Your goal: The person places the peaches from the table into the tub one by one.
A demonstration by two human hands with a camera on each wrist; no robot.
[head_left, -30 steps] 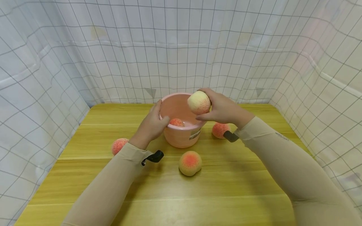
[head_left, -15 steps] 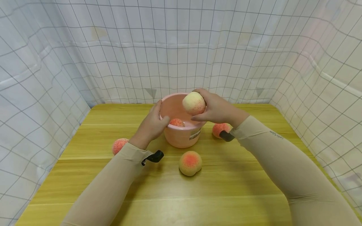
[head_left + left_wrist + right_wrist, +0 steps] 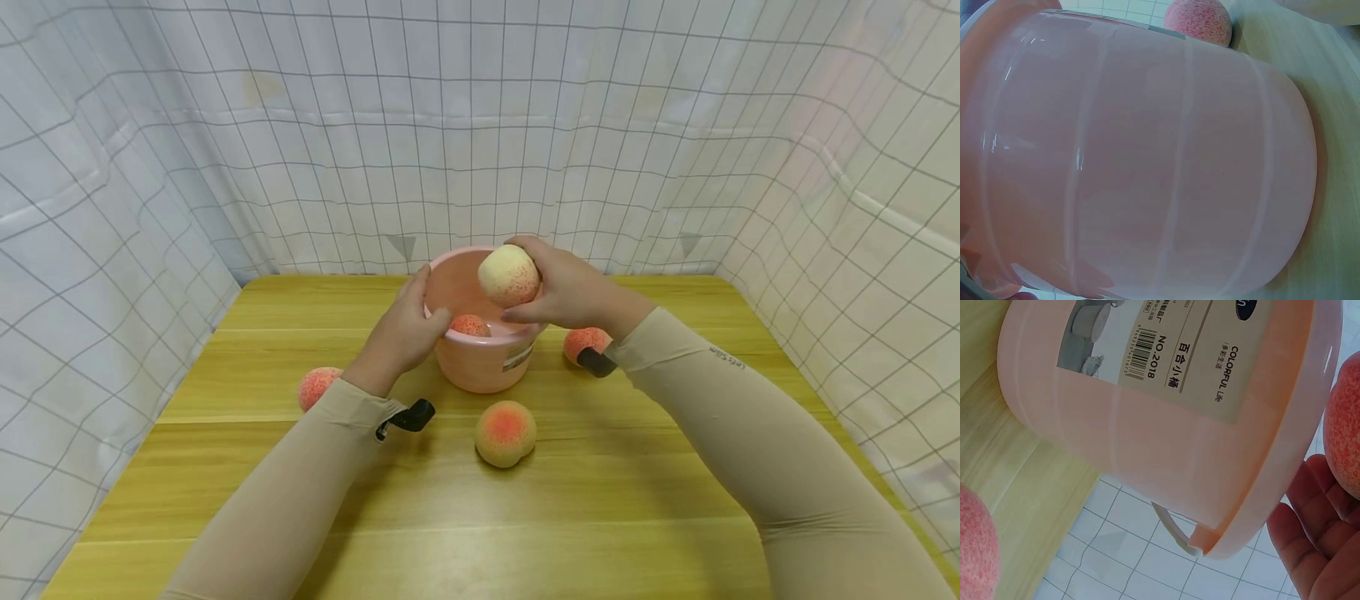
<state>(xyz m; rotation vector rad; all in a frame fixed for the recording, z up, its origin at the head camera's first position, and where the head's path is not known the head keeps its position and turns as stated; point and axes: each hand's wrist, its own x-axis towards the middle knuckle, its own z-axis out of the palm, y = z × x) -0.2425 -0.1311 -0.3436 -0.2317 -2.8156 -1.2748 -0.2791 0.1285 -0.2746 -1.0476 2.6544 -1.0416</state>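
A pink plastic bucket (image 3: pixel 480 367) stands upright at the middle of the table's far part. My left hand (image 3: pixel 405 329) grips its left rim, thumb on the near side. Over the bucket's opening, my right hand (image 3: pixel 573 287) holds a pale peach (image 3: pixel 510 275) with red speckles. Inside the bucket lies a red peach (image 3: pixel 470 325), partly hidden by the rim. In the right wrist view the fingers (image 3: pixel 1304 544) of my right hand show at the bucket's rim, below the held peach (image 3: pixel 1344 425). The left wrist view is filled by the bucket's side wall (image 3: pixel 1135 156).
A yellow-orange peach (image 3: pixel 506 433) sits on the wooden table (image 3: pixel 570 517) in front of the bucket. One red peach (image 3: pixel 585 343) lies right of it, partly behind a wrist strap, and another (image 3: pixel 317 387) by my left forearm. Checked curtains (image 3: pixel 480 125) enclose the table.
My right hand has moved a little to the left with the pale peach, farther over the bucket's opening. The left hand and the bucket have stayed in place.
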